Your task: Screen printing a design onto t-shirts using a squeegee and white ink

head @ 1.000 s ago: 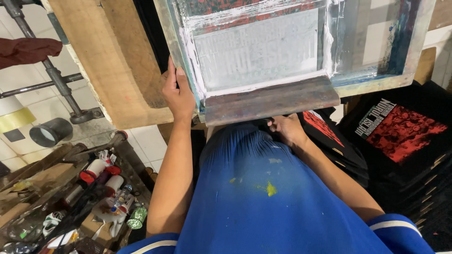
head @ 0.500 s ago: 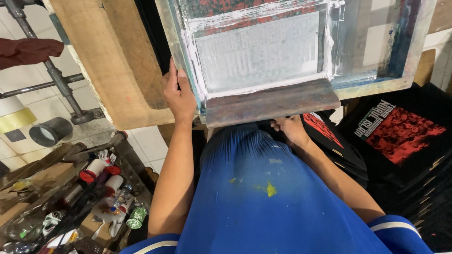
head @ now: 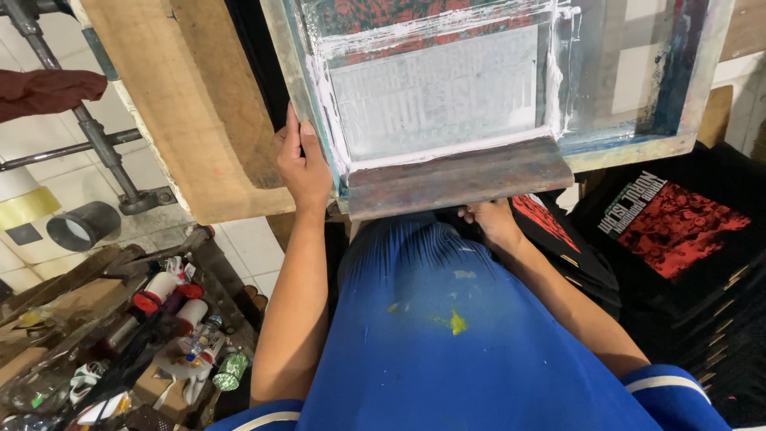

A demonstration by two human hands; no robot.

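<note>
Wooden squeegee [head: 461, 177] lies crosswise along the screen frame [head: 638, 148] near edge.

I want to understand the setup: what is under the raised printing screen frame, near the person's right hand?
Under the screen frame, the right hand reaches onto black cloth with a red print. The squeegee and frame cover the fingers and the rest of the cloth.

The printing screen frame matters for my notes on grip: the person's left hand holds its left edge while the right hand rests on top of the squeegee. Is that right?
Not quite. In the head view the left hand does grip the left edge of the screen frame, but the right hand is below the squeegee, at its underside, not on top.
</note>
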